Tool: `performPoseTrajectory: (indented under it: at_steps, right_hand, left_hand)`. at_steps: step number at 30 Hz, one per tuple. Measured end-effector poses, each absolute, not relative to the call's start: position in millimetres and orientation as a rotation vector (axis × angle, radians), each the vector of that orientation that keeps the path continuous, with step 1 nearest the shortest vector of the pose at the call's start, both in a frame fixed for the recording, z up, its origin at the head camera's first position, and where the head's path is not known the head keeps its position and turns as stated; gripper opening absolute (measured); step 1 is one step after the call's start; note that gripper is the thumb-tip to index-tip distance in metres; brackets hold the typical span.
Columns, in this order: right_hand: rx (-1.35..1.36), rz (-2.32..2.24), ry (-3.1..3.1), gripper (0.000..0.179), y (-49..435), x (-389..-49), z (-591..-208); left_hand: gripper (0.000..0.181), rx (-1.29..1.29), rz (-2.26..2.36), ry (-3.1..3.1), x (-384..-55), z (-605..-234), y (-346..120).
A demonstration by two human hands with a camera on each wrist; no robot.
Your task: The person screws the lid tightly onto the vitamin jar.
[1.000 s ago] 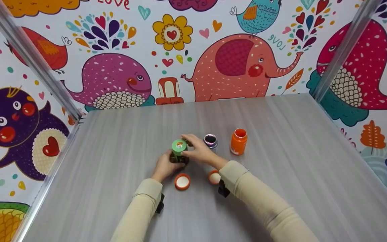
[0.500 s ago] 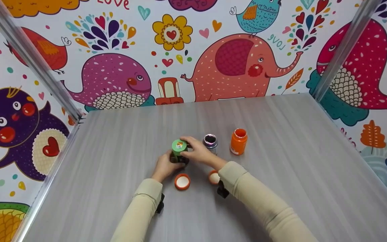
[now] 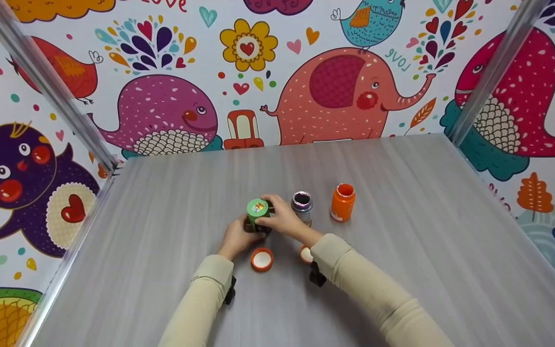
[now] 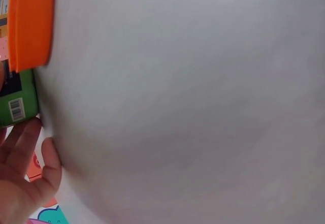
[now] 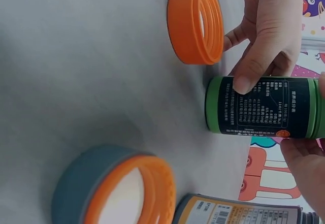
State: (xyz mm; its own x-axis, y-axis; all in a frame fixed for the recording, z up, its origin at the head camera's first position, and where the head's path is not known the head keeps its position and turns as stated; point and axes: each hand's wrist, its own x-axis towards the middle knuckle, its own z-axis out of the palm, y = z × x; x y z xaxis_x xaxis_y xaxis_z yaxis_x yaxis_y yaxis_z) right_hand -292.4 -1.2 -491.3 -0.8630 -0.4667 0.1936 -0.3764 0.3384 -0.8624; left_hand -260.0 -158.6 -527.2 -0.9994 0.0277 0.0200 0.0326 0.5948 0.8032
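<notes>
A green jar [image 5: 269,107] with a dark printed label stands upright on the table between both hands. My left hand [image 3: 237,238] grips its lower body; in the right wrist view the thumb [image 5: 249,76] presses on the label. My right hand [image 3: 284,220] holds the green lid [image 3: 257,208] at the top, thumb in front and fingers behind. A small sticker shows on that lid. In the left wrist view only the jar's barcoded base [image 4: 20,99] and part of the left hand appear. Just right of the right fingers is an uncapped jar with a dark mouth [image 3: 302,205].
An uncapped orange jar [image 3: 342,205] stands further right. An orange lid [image 3: 254,261] lies upturned in front of the left hand. Another upturned lid [image 3: 306,254], grey outside with an orange rim, sits partly under the right wrist. Printed wall panels [image 3: 181,106] border the table [image 3: 171,202].
The green lid's sticker looks slightly turned, and the right hand's fingers have shifted a little on it. The left hand and the other jars stay where they were.
</notes>
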Motion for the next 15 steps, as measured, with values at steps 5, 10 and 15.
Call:
performPoseTrajectory:
  at_steps: [5, 10, 15]
  right_hand:
    - [-0.809, -1.638, 2.446, 0.056, 2.2, -292.1, -493.4]
    - [-0.860, -1.671, 2.367, 0.055, 5.3, -292.4, -493.4]
    - [-0.944, -1.537, 2.360, 0.057, 7.5, -294.6, -490.0]
  left_hand:
    - [0.059, -0.060, -1.397, -2.802, -260.0, -526.8, -158.5]
    - [0.058, -0.119, -1.342, -2.793, -261.1, -528.7, -159.1]
    - [0.057, -0.131, -1.361, -2.784, -260.2, -528.5, -159.7]
